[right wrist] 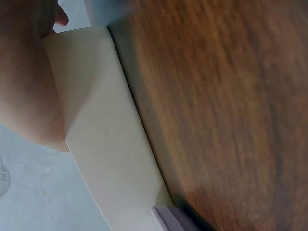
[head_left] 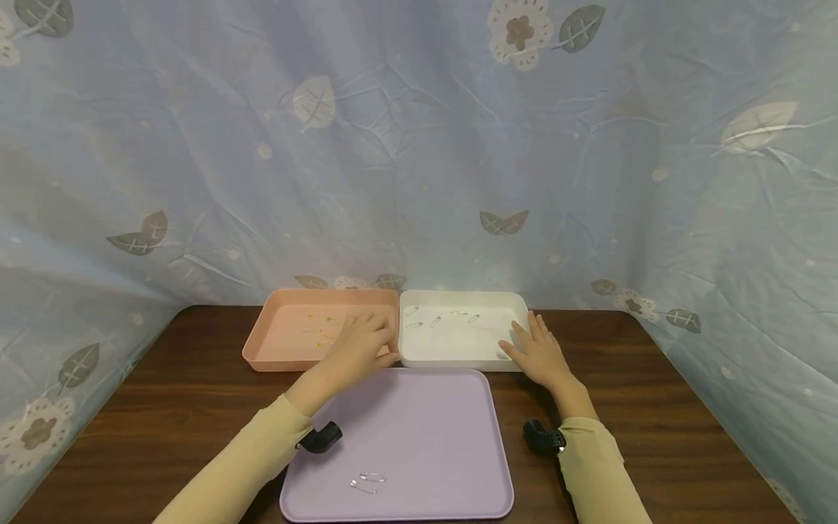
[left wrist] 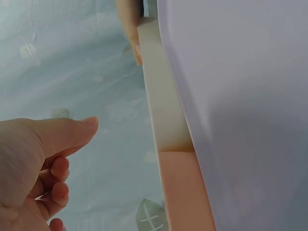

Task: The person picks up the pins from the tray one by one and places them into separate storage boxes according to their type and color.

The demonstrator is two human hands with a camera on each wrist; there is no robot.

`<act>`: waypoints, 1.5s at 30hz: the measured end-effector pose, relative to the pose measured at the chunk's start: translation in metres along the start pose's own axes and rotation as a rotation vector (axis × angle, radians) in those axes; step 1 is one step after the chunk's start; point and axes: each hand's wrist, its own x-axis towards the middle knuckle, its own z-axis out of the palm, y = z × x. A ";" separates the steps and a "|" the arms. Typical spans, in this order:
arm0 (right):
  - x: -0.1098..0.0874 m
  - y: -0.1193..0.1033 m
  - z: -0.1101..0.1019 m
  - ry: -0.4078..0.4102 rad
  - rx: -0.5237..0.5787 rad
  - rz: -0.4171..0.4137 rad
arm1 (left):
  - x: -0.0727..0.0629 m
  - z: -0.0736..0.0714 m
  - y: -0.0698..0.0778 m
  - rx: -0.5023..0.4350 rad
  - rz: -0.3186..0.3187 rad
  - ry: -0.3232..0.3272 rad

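My left hand (head_left: 358,342) hovers over the right part of the peach tray (head_left: 278,365). In the left wrist view its thumb (left wrist: 72,132) is extended, the fingers are loosely bent, and nothing shows between them. Several gold safety pins (head_left: 318,344) lie in that tray, partly hidden by the hand. My right hand (head_left: 542,358) rests at the right edge of the white tray (head_left: 452,362), fingers spread and mostly straight. Inside the white tray are several silver safety pins (head_left: 436,321). Two more silver safety pins (head_left: 373,477) lie on the lilac tray (head_left: 432,437), near its front left.
The peach and white trays stand side by side at the back of the brown wooden table (head_left: 609,407), with the lilac tray directly in front. A blue patterned cloth (head_left: 406,182) hangs behind and around the sides. Each wrist wears a black strap (head_left: 319,439).
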 end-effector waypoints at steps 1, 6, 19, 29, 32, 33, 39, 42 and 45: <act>0.000 0.000 0.000 0.001 0.003 -0.001 | -0.003 -0.002 0.001 -0.001 0.008 0.003; 0.002 0.002 -0.001 0.012 0.001 -0.005 | -0.016 -0.006 0.004 -0.025 0.070 0.067; 0.003 0.000 -0.001 0.032 0.011 -0.014 | -0.056 -0.012 0.012 -0.144 0.083 -0.004; 0.000 -0.004 -0.003 0.031 0.017 -0.017 | -0.082 -0.009 0.008 -0.243 0.156 -0.049; 0.000 -0.004 -0.003 0.030 0.013 -0.021 | -0.085 -0.009 0.007 -0.269 0.190 -0.073; 0.000 -0.004 -0.004 0.030 0.012 -0.021 | -0.086 -0.009 0.007 -0.271 0.200 -0.085; -0.002 -0.004 -0.003 0.027 0.023 -0.016 | -0.088 -0.009 0.010 -0.262 0.223 -0.210; -0.002 -0.002 -0.001 0.025 0.022 -0.012 | -0.090 -0.010 0.012 -0.257 0.200 -0.315; -0.001 -0.001 0.000 0.024 0.016 -0.008 | -0.091 -0.011 0.014 -0.253 0.177 -0.394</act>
